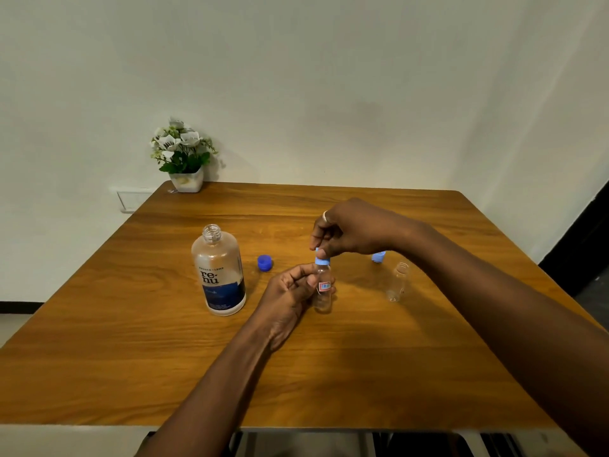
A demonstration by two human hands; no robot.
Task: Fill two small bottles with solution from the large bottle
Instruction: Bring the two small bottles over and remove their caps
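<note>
The left hand (pixel 290 288) fingers grip a small bottle (pixel 323 291); the right hand (pixel 346 232) fingers pinch its light blue cap (pixel 322 260). Cap step; whether off or on, I cannot tell.

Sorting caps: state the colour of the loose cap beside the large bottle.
Dark blue cap, shown in the head view.

A wooden table (pixel 329 374) stands against a plain white wall (pixel 329 77). At its far left corner sits a white flower pot (pixel 187 181); a wall socket (pixel 131 199) shows just beyond that corner.
</note>
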